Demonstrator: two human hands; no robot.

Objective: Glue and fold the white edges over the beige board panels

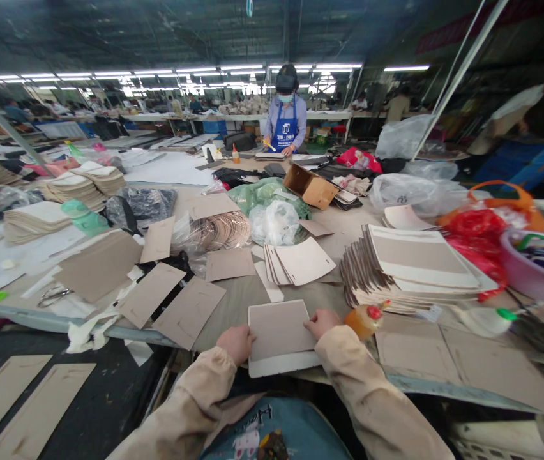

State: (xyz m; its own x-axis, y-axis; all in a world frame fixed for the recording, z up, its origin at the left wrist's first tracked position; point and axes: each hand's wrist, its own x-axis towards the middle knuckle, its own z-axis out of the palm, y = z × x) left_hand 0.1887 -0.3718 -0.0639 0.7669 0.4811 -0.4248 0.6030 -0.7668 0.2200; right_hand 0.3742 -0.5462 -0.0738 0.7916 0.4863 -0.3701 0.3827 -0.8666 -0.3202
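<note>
A flat taupe panel [281, 329] lies over a slightly larger white-edged panel [284, 364] at the table's front edge, its white margin showing mostly along the near side. My left hand [237, 344] is closed on the left edge of the taupe panel. On the opposite edge, my right hand [322, 323] pinches the same panel with thumb and fingers. Just right of that hand stands a bottle of amber liquid with a red top [362, 321]. Beyond the panels rest a fanned set of white-faced pieces [304, 260] and a thick stack of panels [418, 255].
Loose taupe pieces [190, 311] lie to the left, and more rest on a black surface [123, 390]. A cardboard box [310, 186] and plastic bags [274, 222] sit farther back. Across the table, a co-worker in a blue apron [286, 128] works. A purple basin [535, 268] stands right.
</note>
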